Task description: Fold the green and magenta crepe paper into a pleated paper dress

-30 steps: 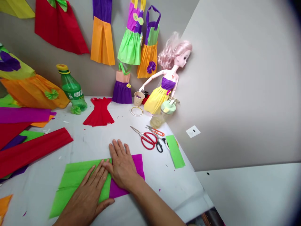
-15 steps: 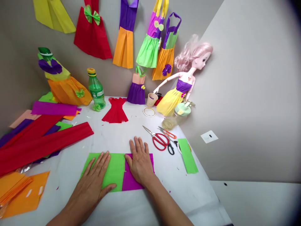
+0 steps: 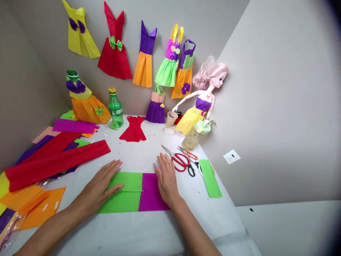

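Flat on the table in front of me lies a sheet of crepe paper in two colours, a green part [image 3: 122, 200] on the left and a magenta part [image 3: 149, 192] on the right. A crosswise seam or fold line runs over the green part. My left hand [image 3: 102, 183] is at the green part's left end, fingers stretched out and thumb apart. Over the magenta part's right end is my right hand [image 3: 167, 177], fingers extended, holding nothing. Red-handled scissors [image 3: 179, 160] lie just beyond my right fingertips. I cannot tell how firmly either hand touches the paper.
Crepe strips [image 3: 61, 160] and orange sheets [image 3: 53, 209] pile up at left. Behind stand a green bottle [image 3: 115, 110], a red paper dress [image 3: 133, 129], a paper cup [image 3: 171, 118] and a doll [image 3: 204, 96]. A green strip [image 3: 210, 181] lies at the right edge.
Both hands have moved outward: the left hand further left, the right hand further right, uncovering more of the paper's middle. The view has tilted up, showing more of the wall dresses.
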The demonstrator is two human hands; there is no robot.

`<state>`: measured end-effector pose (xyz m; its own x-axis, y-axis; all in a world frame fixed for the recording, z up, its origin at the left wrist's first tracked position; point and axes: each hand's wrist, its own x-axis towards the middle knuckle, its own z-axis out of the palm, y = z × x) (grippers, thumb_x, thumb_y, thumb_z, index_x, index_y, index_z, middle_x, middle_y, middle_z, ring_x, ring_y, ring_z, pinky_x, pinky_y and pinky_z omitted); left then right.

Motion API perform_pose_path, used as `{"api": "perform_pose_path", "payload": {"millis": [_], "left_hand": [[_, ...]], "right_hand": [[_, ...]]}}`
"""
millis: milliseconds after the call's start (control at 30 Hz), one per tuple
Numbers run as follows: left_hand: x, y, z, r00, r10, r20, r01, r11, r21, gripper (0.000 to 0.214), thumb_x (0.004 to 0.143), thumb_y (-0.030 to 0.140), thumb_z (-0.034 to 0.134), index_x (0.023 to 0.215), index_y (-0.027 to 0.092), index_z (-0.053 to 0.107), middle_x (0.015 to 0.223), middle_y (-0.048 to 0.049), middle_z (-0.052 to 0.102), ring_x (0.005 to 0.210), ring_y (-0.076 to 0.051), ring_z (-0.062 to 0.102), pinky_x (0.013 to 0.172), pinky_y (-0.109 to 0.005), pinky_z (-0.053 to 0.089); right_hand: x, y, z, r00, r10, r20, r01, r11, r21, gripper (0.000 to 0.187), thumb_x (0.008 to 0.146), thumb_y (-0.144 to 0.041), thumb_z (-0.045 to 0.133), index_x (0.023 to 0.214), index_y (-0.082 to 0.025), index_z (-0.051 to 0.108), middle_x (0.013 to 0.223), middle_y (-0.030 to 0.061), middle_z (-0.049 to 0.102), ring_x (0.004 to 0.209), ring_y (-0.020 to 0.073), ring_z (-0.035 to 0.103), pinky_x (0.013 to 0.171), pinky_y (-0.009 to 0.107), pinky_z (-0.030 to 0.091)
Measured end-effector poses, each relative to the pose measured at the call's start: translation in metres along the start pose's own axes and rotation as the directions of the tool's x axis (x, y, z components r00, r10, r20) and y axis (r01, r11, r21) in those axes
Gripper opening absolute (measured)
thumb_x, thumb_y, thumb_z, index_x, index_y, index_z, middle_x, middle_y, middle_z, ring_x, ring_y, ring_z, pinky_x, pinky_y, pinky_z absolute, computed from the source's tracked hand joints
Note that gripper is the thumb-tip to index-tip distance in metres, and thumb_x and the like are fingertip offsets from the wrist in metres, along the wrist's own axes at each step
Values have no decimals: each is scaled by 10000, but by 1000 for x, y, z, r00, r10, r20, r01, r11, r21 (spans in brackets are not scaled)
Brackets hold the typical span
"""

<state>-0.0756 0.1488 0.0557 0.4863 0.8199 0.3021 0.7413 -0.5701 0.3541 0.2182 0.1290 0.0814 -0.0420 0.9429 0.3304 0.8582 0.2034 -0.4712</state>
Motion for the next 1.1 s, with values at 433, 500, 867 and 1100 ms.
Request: {"api": "perform_pose_path", "payload": {"millis": [433,500,867,1100], "left_hand": [[95,33,-14,837,-89,541,135,990,-45,241,705,304,677,925,234,604,858,-3,653,821,-223,624,671,-283,414],[97,34,-16,806,-113,581,154,988,-22,209,689,320,671,858,229,588,847,-7,633,823,-229,602,661,-283,379],[100,37,-29,666,-80,742,243,963,-115,242,668,367,636,867,240,581,811,25,623,792,-216,591,613,-258,339],[102,37,-32,600,-69,797,312,938,-153,166,663,377,634,736,229,652,678,31,608,690,-199,573,570,-248,357]], "right_hand": [[35,3,-47,904,-131,408,120,991,53,435,893,-287,743,1300,-178,633,1106,95,693,1053,244,656,907,334,514],[40,-2,-46,881,-139,453,129,990,54,461,867,-310,777,1287,-175,641,1094,95,684,1047,250,645,897,335,507],[49,-9,-42,756,-130,641,100,992,83,522,826,-432,804,1277,-227,638,1118,73,682,958,229,655,781,291,442],[56,-5,-46,682,-65,729,67,997,26,215,854,-379,762,1009,-232,754,904,26,730,806,177,640,637,245,358]]}}
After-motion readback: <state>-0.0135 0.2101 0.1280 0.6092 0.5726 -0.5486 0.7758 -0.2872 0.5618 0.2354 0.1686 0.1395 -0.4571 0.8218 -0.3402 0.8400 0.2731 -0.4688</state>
